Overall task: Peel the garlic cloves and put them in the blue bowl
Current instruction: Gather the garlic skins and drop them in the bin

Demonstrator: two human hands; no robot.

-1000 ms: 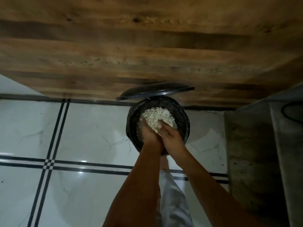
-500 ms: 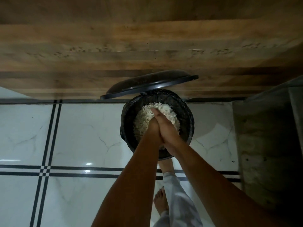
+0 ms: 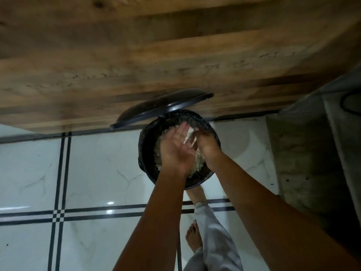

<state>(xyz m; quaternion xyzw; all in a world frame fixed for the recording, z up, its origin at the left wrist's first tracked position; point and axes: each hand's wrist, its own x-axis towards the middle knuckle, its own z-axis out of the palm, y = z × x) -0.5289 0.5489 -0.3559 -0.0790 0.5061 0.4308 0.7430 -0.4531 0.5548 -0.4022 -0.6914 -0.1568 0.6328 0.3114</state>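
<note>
Our left hand (image 3: 175,151) lies open, palm up, above the black bin (image 3: 144,151) heaped with pale garlic skins (image 3: 196,166). Our right hand (image 3: 208,147) curls beside it; we cannot tell whether it pinches a skin.

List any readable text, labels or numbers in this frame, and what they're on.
None readable. The black bin, its raised lid, the wooden panel and the floor tiles show no lettering, labels or numbers.
Dark specks on the wood are too blurred to tell marks from grain.
</note>
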